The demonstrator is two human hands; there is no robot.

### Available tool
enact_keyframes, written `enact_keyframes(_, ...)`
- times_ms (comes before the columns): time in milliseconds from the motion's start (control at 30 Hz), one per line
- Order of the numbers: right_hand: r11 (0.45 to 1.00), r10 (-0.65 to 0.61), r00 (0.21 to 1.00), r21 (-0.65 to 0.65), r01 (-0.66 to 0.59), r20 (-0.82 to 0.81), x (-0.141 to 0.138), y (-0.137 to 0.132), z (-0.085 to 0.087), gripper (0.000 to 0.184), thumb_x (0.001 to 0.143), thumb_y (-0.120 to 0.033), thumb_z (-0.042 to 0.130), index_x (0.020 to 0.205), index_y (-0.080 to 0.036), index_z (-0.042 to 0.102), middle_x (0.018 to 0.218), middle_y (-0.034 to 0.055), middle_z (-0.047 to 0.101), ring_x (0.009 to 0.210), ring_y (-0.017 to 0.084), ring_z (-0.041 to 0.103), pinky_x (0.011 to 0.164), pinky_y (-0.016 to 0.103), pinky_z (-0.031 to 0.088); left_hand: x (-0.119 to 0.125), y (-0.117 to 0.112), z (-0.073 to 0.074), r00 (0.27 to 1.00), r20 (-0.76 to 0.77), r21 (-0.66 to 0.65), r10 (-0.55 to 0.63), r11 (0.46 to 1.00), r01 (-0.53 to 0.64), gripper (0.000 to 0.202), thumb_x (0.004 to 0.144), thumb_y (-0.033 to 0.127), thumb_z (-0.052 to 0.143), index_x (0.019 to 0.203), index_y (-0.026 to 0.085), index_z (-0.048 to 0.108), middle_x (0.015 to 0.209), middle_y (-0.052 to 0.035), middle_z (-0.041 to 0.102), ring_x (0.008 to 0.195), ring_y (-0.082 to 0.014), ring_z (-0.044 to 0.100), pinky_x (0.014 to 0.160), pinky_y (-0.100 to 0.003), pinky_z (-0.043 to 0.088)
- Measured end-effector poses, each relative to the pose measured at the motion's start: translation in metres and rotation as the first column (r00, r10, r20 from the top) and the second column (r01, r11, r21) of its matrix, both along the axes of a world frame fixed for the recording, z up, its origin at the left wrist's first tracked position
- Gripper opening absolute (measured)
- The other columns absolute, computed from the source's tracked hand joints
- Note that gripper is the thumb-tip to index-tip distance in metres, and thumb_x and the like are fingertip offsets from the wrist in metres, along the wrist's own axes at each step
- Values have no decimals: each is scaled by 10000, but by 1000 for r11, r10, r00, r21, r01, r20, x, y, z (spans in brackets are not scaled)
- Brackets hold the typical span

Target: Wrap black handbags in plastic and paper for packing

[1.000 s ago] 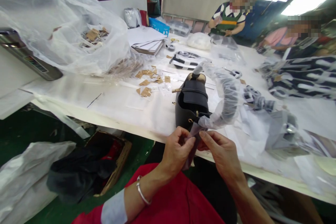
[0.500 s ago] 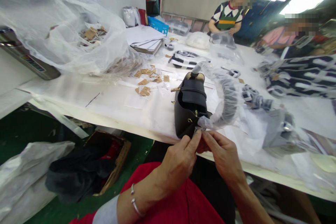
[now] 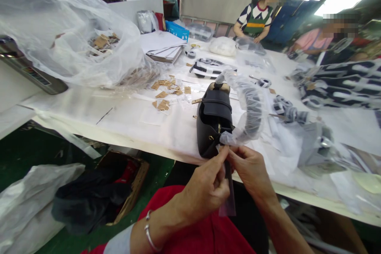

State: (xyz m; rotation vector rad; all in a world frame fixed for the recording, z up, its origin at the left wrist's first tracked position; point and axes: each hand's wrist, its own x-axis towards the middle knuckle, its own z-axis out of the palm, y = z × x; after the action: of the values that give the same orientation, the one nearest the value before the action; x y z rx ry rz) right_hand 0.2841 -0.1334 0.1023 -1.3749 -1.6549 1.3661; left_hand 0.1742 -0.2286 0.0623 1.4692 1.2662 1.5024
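Note:
A small black handbag (image 3: 212,117) with gold-coloured fittings stands near the table's front edge. Its handle (image 3: 253,109) arches to the right, wrapped in crinkled translucent plastic. At the bag's near end, my left hand (image 3: 206,182) and my right hand (image 3: 251,168) meet with fingertips pinched together. Between them a clear plastic strip (image 3: 228,206) hangs down over my lap. Fingers hide the strip's upper end, close to where the handle joins the bag.
Brown tags (image 3: 163,105) lie scattered left of the bag. A big translucent bag (image 3: 74,39) fills the back left. Black-and-white wrapped items (image 3: 345,85) and crumpled plastic (image 3: 318,147) are at right. Two people (image 3: 254,20) are across the table.
The clear strip now shows hanging below my hands. My left hand's fingers have curled in more, and the wrapped handle has shifted slightly to the left.

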Motion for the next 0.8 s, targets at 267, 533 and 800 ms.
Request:
enact_keyframes(267,999,-22,999,-30,21,-39,-3,-2,-1,412,668,-549,801,610,-169,652,519,-13,580,475,108,495,447,217,397,-4,5,2,884,420,-333,203,941,-58,419,741,336,742,1067,165,543,854,2,608,698,-116,535,638,-228,441)
enact_keyframes(533,998,32,999,-59,-34,-40,3,-2,0,413,713,-573,757,688,-166,688,556,17,635,502,140,569,472,231,454,-9,25,2,880,393,-335,265,933,-131,140,866,297,627,923,170,609,766,17,601,670,-116,552,613,-221,439)
enact_keyframes(800,996,-92,995,11,91,43,-10,-5,4,381,684,-528,762,611,-176,637,527,-2,601,498,144,554,455,233,458,-5,22,-5,916,-161,159,367,926,-343,330,926,128,560,1246,186,616,830,-16,605,703,-119,567,656,-224,488)
